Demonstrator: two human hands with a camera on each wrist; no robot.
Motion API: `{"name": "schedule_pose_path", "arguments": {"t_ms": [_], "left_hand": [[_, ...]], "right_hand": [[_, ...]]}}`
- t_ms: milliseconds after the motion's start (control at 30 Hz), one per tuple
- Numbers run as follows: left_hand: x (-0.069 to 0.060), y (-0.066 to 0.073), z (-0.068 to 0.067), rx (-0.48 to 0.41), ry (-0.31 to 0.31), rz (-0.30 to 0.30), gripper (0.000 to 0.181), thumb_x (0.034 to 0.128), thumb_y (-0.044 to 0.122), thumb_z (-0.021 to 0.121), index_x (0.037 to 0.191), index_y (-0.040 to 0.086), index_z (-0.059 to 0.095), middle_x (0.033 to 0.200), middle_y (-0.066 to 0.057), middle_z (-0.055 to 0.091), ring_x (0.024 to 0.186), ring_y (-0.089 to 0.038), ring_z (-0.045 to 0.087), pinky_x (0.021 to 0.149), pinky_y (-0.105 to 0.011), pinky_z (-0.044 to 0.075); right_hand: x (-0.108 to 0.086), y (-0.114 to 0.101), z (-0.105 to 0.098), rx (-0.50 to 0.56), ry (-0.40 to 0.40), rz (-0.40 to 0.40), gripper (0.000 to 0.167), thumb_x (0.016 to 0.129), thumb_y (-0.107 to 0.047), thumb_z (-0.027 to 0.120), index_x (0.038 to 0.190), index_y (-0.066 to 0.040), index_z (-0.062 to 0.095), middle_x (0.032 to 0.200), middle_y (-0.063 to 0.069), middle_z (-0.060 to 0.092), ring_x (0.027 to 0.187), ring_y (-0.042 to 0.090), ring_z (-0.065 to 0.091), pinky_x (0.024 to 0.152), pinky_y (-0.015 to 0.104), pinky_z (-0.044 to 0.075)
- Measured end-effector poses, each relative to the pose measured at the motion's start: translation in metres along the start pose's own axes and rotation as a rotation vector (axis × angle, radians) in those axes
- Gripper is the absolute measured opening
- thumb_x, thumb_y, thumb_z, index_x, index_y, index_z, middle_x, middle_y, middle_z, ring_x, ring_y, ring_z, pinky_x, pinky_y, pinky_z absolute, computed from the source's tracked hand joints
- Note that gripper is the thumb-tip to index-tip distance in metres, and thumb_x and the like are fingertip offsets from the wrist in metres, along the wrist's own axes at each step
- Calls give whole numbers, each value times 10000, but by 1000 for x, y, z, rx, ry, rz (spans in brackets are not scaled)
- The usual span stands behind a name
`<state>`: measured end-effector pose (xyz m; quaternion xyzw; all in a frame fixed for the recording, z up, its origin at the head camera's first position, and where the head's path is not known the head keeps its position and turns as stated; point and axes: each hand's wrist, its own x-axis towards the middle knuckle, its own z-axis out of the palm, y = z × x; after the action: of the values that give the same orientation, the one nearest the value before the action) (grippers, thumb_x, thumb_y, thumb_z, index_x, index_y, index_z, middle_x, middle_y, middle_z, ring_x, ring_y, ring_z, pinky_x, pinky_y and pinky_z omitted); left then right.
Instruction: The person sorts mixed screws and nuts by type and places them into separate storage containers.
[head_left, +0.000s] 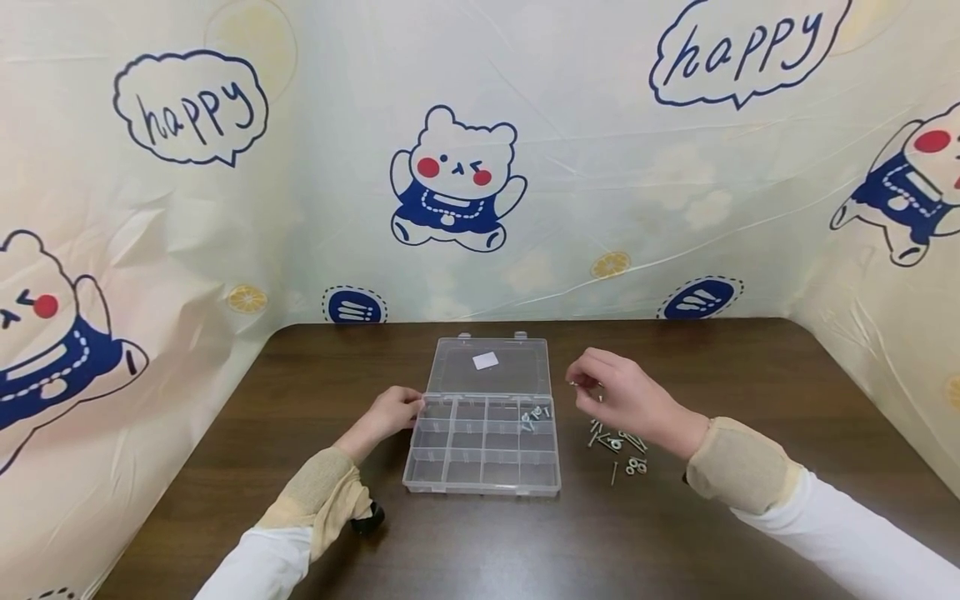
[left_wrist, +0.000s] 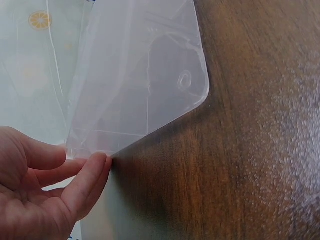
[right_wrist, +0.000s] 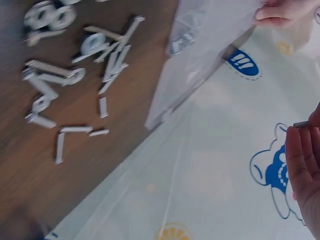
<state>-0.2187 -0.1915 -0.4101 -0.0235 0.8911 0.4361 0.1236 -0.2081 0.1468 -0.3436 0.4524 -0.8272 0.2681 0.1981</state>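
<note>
A clear plastic compartment box (head_left: pixel 481 489) lies with its lid (head_left: pixel 517 371) folded back. Several small screws (head_left: pixel 535 416) sit in the rear right compartment. At the box's rear left corner, my left hand (head_left: pixel 392 413) holds the edge between thumb and fingers; the left wrist view shows this grip close up. My right hand (head_left: pixel 628 397) is raised right of the box and pinches a small metal screw (right_wrist: pixel 301 124), partly covered by the fingertips. Loose screws (right_wrist: pixel 117 57) lie on the table below that hand, and the forearm side hides none of the nearer washers (head_left: pixel 636 466).
The dark wooden table (head_left: pixel 480 550) meets a printed curtain (head_left: pixel 585 208) at the back and sides. A white label (head_left: pixel 485 361) shows on the lid. A black object (head_left: pixel 367 520) sits by the left wrist wrap.
</note>
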Motion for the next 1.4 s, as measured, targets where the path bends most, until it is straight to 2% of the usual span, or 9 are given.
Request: {"name": "schedule_pose_path", "arguments": {"t_ms": [167,467,667,900,1100,1267,1400], "left_hand": [[0,-1,-1,-1,-3,-12,291,927,20,448,1126,-181,520,1110,-301,546,945,-297,593,779,-361,544],[0,-1,-2,-1,-4,-11,286,927,10,441,1122,-185,518,1107,-306,542,942,-298,592,778,-361,544],[1,-1,-1,-3,-4,-3,285,927,8,436,1119,-187,518,1106,-306,543,957,-307,587,783,-365,543],[0,-1,-1,-15,-2,-5,284,928,7,434,1122,-183,519,1100,-298,549,957,-294,585,785,-358,543],[-1,-1,0,-14,-4,-6,282,927,5,433,1121,-180,521,1097,-293,552,981,-313,579,790,-357,542],[-1,-1,1,-8,-10,-9,283,931,2,426,1129,-181,515,1112,-299,545,1022,-346,562,797,-361,539],[-1,0,0,-3,-10,-7,286,932,5,425,1130,-182,513,1117,-301,543,1021,-347,563,799,-364,538]], "right_hand": [[10,-8,6,46,11,-44,216,693,68,600,855,-74,588,785,2,554,720,60,507,614,163,500],[17,-12,23,88,-43,-157,196,683,86,627,818,-55,607,792,8,562,711,67,532,619,140,499],[14,-12,32,114,-181,-105,184,732,56,634,874,-61,632,834,7,581,708,66,529,614,130,498],[10,-7,48,120,-237,-123,174,717,74,616,841,-45,647,792,10,578,663,51,510,572,98,455],[5,-4,57,103,-323,-78,168,733,83,608,852,-28,649,783,1,566,662,49,488,567,106,448],[1,0,59,78,-359,-63,155,760,57,626,880,-35,657,827,8,594,711,64,531,626,128,492],[-1,6,55,34,-343,-79,151,767,34,649,895,-44,664,866,4,617,768,78,579,687,181,523]]}}
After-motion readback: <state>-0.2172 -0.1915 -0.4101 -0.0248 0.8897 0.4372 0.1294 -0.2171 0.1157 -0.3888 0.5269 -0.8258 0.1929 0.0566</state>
